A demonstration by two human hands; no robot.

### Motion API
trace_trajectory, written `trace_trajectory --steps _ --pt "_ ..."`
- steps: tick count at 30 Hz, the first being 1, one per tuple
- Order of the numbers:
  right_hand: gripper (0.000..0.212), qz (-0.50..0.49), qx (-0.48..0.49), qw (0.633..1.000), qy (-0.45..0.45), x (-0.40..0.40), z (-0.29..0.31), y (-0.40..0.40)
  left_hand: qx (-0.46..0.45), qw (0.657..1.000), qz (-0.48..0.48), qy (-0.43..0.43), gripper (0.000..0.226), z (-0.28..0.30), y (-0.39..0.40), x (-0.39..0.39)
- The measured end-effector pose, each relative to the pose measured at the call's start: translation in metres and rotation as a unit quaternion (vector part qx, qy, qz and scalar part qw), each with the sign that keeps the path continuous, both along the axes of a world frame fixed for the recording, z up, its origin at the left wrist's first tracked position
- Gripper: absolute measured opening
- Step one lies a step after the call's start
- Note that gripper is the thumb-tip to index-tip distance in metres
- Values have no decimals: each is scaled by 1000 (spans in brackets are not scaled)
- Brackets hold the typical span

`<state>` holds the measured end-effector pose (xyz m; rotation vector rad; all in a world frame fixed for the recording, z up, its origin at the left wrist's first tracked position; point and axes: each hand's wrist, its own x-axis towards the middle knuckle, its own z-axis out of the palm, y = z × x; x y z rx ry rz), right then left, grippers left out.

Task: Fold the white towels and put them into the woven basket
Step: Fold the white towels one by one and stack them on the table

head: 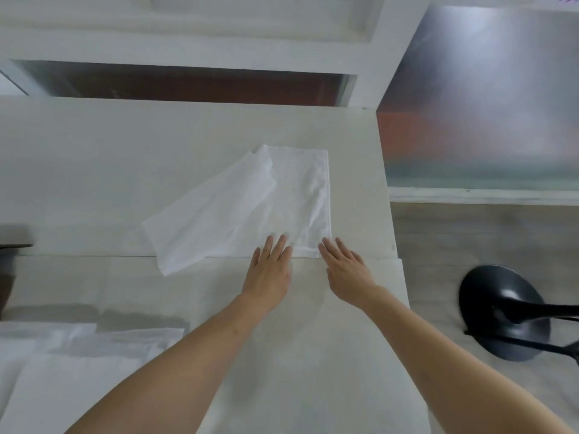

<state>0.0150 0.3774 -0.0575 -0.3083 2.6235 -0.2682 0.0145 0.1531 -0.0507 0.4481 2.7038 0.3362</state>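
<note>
White-grey wooden tabletop point(94, 170) carries a thin white cloth towel point(250, 208) (rumpled, part-folded) near its right edge. Left hand point(269, 274) and right hand point(346, 275), each grip spread flat, press its near edge.

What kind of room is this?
Probably a room in a home or a small workroom. There is a pale wooden table with a white towel spread on it, a wood-look floor, and a black stand base on that floor.
</note>
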Motion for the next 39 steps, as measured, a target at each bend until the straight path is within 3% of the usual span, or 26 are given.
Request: trace_trajectory --steps 2,6,8,11,16,19,23,28,32,34,36,39 --pt "64 18 -9 1000 17 2 -13 6 0 1000 -12 -10 55 -12 6 -5" --pt "46 -43 -87 988 123 1 -33 9 36 998 -14 -39 57 -37 10 -6" --pt "29 -85 -130 979 129 -12 -39 5 47 998 -2 -28 55 -46 9 -5" --pt "7 -134 -168 971 103 -30 -45 2 41 999 -8 -30 70 -50 7 -4" --pt "10 -69 -112 987 93 -42 -49 2 32 998 -6 -61 60 -43 9 -10" --pt "10 -28 -58 992 105 -43 -36 4 41 999 12 -33 59 -33 12 -10" --pt "6 12 -97 986 136 -9 -12 11 69 997 6 27 59 -24 17 7" --pt "12 74 -145 984 70 70 -17 14 60 994 -89 15 46 -40 5 62" --pt "14 24 -161 976 145 79 -21 20 21 993 -115 14 67 -44 -18 106" --pt "29 -24 -137 975 174 71 -24 27 6 991 -131 1 69 -39 -26 115" --pt "46 -33 -89 986 137 67 -27 34 0 992 -128 -8 66 -35 -33 120" --pt "53 -21 -40 995 86 82 -29 34 -14 993 -119 9 53 -31 -38 130"
